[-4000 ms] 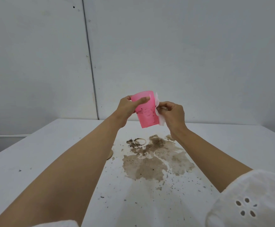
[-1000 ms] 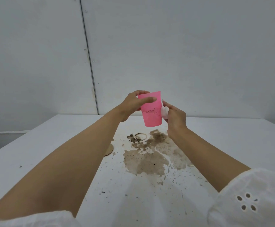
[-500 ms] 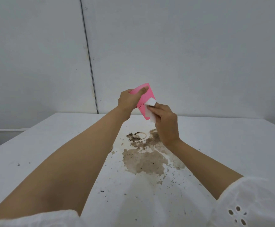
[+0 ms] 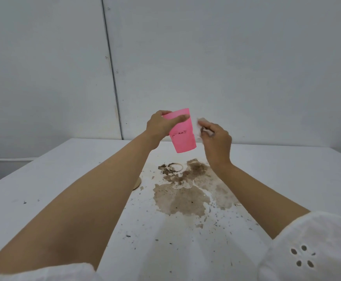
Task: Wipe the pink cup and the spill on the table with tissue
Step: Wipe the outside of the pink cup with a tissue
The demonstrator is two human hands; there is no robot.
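Head view: my left hand (image 4: 161, 126) clamps the pink cup (image 4: 181, 131) near its rim, lifted clear of the bench (image 4: 64, 179) so its dirty side faces my right hand (image 4: 216, 138). That hand pinches the tissue (image 4: 198, 126) against the cup's wall. Below both hands, the brown spill (image 4: 183, 197) lies unwiped.

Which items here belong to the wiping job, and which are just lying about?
Part of the job:
- pink cup, held up in the left hand, dark specks on its side
- tissue, in the right hand, beside the cup
- brown spill on the white table, not yet wiped

Lying about:
- tan disc, half hidden behind the left forearm
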